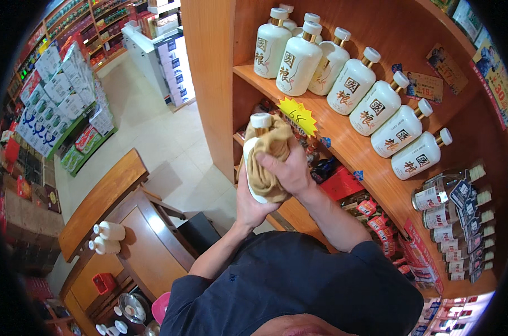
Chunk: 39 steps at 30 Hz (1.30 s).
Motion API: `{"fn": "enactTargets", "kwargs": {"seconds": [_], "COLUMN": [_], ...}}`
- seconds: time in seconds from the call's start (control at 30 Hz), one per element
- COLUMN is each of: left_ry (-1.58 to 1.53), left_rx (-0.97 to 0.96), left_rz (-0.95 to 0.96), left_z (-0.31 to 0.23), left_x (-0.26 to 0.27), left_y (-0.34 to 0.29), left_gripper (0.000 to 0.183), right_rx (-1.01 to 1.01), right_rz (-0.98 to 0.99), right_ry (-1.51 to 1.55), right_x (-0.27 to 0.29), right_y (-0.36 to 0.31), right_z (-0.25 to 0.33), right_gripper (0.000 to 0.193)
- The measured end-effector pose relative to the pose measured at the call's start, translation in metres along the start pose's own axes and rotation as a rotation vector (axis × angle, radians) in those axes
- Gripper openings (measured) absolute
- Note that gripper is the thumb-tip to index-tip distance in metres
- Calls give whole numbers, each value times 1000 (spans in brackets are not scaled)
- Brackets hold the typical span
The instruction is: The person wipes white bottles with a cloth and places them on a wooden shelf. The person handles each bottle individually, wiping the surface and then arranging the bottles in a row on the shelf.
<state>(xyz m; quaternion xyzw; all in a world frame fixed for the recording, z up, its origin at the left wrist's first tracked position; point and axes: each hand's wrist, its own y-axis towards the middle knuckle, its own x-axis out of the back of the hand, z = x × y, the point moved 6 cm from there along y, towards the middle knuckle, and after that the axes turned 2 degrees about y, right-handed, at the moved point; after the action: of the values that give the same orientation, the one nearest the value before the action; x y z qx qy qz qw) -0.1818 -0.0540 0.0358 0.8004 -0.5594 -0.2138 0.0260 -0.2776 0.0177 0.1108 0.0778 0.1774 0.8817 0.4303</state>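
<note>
In front of my chest I hold a white liquor bottle (260, 120) with a white cap and a gold neck, tilted a little. My left hand (252, 201) is wrapped round its lower part. A tan cloth (269, 154) lies bunched over the bottle's side and neck. My right hand (292, 175) grips the cloth and presses it against the bottle. On the wooden shelf (254, 77) beyond my hands stands a row of matching white bottles (352, 84) with dark lettering.
A yellow starburst price tag (297, 116) hangs on the shelf edge near my right hand. Clear bottles (441, 215) fill the shelf's right end. Two white bottles (109, 231) lie on a wooden table (158, 241) at left. Boxed goods (63, 95) are stacked farther back.
</note>
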Motion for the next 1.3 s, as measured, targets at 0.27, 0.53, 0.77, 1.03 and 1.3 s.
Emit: {"fn": "enactTargets", "kwargs": {"seconds": [0.27,0.53,0.77,1.03,1.3], "left_ry": [106,-464,-340,-219,184], "left_rx": [-2,495,187,-41,-65], "left_rz": [6,385,-47,-118,135], "left_z": [-16,3,-18,-53,-105], "left_x": [3,-22,-28,-41,-86], "left_y": [-16,-43,-30,14,68], "left_gripper": [108,102,82,77,80], "right_rx": [-85,198,-101,279,446], "right_rz": [50,224,-62,-49,-262], "right_ry": [8,-113,484,-6,-304], "right_x": [18,57,30,21,92], "right_y": [-74,-10,-18,-85,-74], "right_z": [-28,-8,8,43,66], "right_gripper": [52,30,27,107,93]}}
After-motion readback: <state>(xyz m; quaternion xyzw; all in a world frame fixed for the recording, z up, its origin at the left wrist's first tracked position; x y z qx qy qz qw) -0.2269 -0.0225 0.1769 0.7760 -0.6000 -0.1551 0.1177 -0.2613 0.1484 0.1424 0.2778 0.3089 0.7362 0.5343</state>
